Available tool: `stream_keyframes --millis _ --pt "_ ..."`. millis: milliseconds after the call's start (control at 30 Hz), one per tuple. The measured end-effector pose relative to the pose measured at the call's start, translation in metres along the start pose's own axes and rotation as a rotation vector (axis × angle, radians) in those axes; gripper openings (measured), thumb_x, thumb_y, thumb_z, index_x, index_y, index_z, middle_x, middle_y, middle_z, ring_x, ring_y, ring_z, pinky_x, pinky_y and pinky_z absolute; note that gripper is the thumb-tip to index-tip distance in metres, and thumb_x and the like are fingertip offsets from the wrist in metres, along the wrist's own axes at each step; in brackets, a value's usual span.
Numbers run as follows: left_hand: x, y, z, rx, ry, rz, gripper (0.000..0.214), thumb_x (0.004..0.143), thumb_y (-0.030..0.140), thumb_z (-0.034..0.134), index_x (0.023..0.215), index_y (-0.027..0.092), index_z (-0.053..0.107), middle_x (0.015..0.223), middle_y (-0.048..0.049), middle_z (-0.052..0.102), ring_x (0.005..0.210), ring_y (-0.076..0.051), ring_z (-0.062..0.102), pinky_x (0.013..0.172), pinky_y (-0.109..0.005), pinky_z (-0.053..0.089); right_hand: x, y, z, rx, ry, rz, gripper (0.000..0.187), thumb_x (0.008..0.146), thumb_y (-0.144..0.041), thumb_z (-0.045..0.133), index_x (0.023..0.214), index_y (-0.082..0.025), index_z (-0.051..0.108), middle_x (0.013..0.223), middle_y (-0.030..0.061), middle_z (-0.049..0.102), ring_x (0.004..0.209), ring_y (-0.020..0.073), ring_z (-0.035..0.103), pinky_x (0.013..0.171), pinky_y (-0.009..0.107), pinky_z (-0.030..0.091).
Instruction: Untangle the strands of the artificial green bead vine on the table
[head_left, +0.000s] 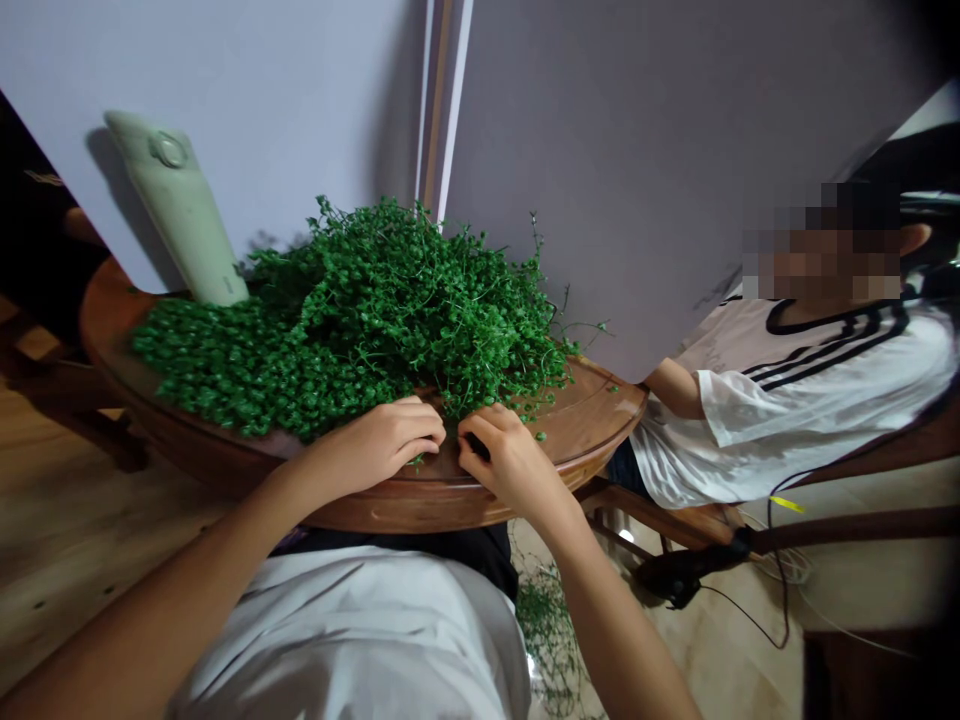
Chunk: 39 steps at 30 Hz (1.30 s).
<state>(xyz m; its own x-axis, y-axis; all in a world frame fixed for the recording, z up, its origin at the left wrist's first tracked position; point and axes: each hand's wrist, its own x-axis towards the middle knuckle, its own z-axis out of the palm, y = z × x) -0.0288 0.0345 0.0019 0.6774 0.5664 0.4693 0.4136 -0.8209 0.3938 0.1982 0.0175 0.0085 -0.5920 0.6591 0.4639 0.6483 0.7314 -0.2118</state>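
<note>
Head view: a heap of leafy greens (420,310) lies on the wooden worktop (604,395), extending from the left end along the far edge toward the right end. Its left portion is low and dense; its middle portion is higher and tangled. A pale green bottle (184,215) stands near the far left edge, its base bordered by the greens. The left hand (401,435) and the right hand (506,455) are at the near edge, apart, directly in front of the heap. The fingers of both hands are curled inward; whether either set pinches a stem cannot be determined. A co-worker (810,390) sits beyond the right end.

Handling: the greens are judged light, soft and flexible, possibly slippery if damp. The small leaves probably bruise easily. Grip single stems below the leaves, between thumb and forefinger; pulling the mass risks tearing tangled stems.
</note>
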Motion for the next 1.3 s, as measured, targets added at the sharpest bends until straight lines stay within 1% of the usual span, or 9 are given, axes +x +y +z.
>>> stream_keyframes --millis 200,333,400,500,667,933,1133,1200,1300 --pt "0.0 0.001 0.0 0.002 -0.029 -0.018 0.021 0.102 0.015 0.05 0.092 0.018 0.068 0.096 -0.0013 0.069 0.093 -0.016 0.06 0.093 -0.028 0.044 0.003 -0.001 -0.003 -0.018 -0.027 -0.025 0.009 0.092 -0.008 0.062 0.089 -0.016 0.065 0.089 0.0074 0.066 0.09 0.0235 0.056 0.085 0.036 0.045" --pt "0.0 0.001 0.0 0.005 -0.024 -0.024 0.021 0.103 0.015 0.049 0.095 0.018 0.068 0.101 -0.0023 0.067 0.095 -0.016 0.06 0.092 -0.027 0.044 0.003 0.003 -0.004 0.033 -0.055 -0.071 0.009 0.099 -0.013 0.058 0.095 -0.015 0.067 0.096 0.0087 0.067 0.094 0.0232 0.057 0.089 0.037 0.046" --pt "0.0 0.001 0.0 0.009 -0.026 -0.015 0.022 0.103 0.015 0.048 0.095 0.018 0.068 0.101 -0.0022 0.066 0.096 -0.015 0.059 0.095 -0.027 0.043 0.002 0.005 -0.005 0.065 -0.058 -0.092 0.012 0.103 -0.017 0.055 0.099 -0.015 0.067 0.1 0.009 0.067 0.095 0.0224 0.057 0.091 0.037 0.047" --pt "0.0 0.003 -0.002 0.02 -0.039 0.009 0.024 0.103 0.013 0.048 0.092 0.018 0.068 0.096 -0.0011 0.066 0.093 -0.015 0.058 0.099 -0.029 0.041 0.002 0.008 -0.007 0.103 -0.072 -0.096 0.016 0.104 -0.017 0.051 0.1 -0.015 0.067 0.099 0.0088 0.066 0.093 0.0212 0.057 0.09 0.036 0.047" --pt "0.001 0.004 -0.003 0.021 -0.04 0.02 0.024 0.103 0.014 0.048 0.09 0.018 0.069 0.091 -0.0016 0.068 0.089 -0.016 0.055 0.09 -0.028 0.043 0.003 0.012 -0.009 0.114 -0.086 -0.101 0.02 0.104 -0.013 0.049 0.095 -0.014 0.067 0.094 0.0078 0.065 0.089 0.0202 0.056 0.085 0.034 0.046" --pt "0.002 0.003 -0.003 0.03 -0.021 0.039 0.027 0.104 0.016 0.047 0.09 0.018 0.07 0.092 -0.0025 0.07 0.088 -0.017 0.056 0.091 -0.03 0.044 0.0 0.013 -0.006 0.067 -0.071 -0.139 0.024 0.105 -0.011 0.047 0.093 -0.015 0.067 0.093 0.0075 0.067 0.088 0.0197 0.056 0.089 0.035 0.045" --pt "-0.001 0.005 -0.003 0.081 -0.028 0.056 0.025 0.103 0.015 0.048 0.092 0.018 0.07 0.097 -0.0021 0.07 0.091 -0.016 0.058 0.096 -0.03 0.043 -0.005 0.01 -0.007 0.015 -0.017 -0.161 0.022 0.104 -0.013 0.049 0.098 -0.014 0.07 0.096 0.01 0.067 0.088 0.0214 0.054 0.083 0.035 0.047" --pt "-0.001 0.005 -0.003 0.097 -0.014 0.058 0.027 0.103 0.014 0.048 0.091 0.018 0.071 0.1 -0.0029 0.069 0.092 -0.016 0.059 0.098 -0.031 0.044 -0.005 0.009 -0.007 -0.012 -0.02 -0.169 0.023 0.104 -0.014 0.049 0.1 -0.014 0.071 0.095 0.0104 0.067 0.086 0.0212 0.053 0.08 0.034 0.048" --pt "-0.002 0.005 -0.002 0.117 0.011 0.069 0.027 0.102 0.014 0.048 0.09 0.018 0.072 0.099 -0.0037 0.068 0.091 -0.016 0.059 0.095 -0.031 0.045 -0.007 0.008 -0.008 -0.03 -0.033 -0.171 0.024 0.104 -0.012 0.048 0.099 -0.014 0.071 0.095 0.0104 0.066 0.086 0.0208 0.054 0.08 0.034 0.049"
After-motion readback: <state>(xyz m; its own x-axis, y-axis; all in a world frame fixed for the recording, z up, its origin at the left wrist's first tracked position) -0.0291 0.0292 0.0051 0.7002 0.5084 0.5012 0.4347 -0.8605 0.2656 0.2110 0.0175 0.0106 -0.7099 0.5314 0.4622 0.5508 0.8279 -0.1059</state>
